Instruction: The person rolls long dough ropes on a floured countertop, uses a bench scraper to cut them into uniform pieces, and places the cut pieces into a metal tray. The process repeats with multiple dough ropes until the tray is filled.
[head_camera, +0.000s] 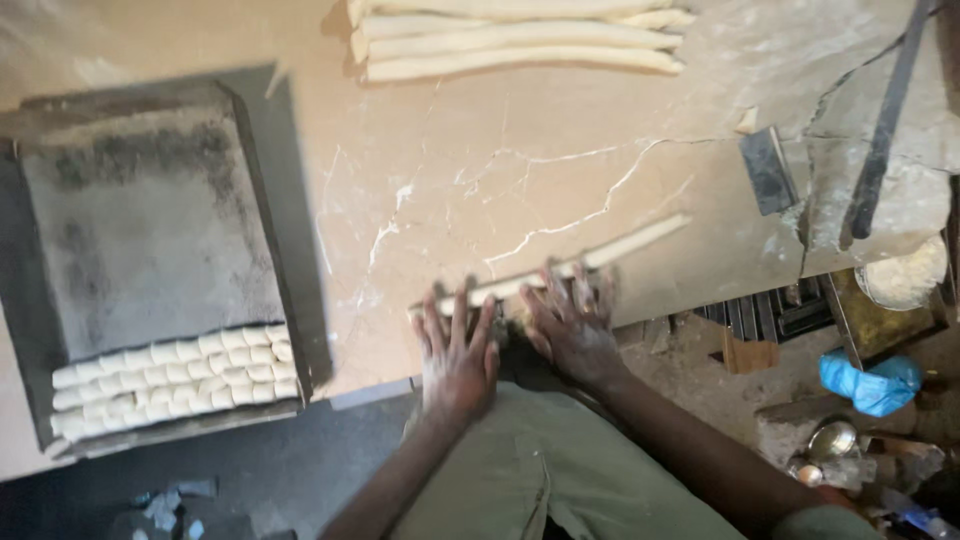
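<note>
Near the front edge of the surface (520, 130), a long dough rope (590, 262) is pressed under both hands. The left hand (457, 352) is laid flat with fingers spread over the rope's near end, and the right hand (572, 325) is laid flat just beside it, fingers also spread and blurred; neither is closed around the dough. The rope is stretched away from the hands toward the upper right, slightly slanted, resting on the cracked stone top.

At the far edge, several finished ropes (520, 40) are laid side by side. To the left, a dark tray (150, 220) is set on the surface, with rows of small cut dough pieces (175, 375) packed along its near end. A metal scraper (768, 170) is seen to the right, well apart from the hands, with a dark bar (885, 120) beyond it. A bowl of flour (903, 275) and a blue cloth (870, 385) lie lower at the right.
</note>
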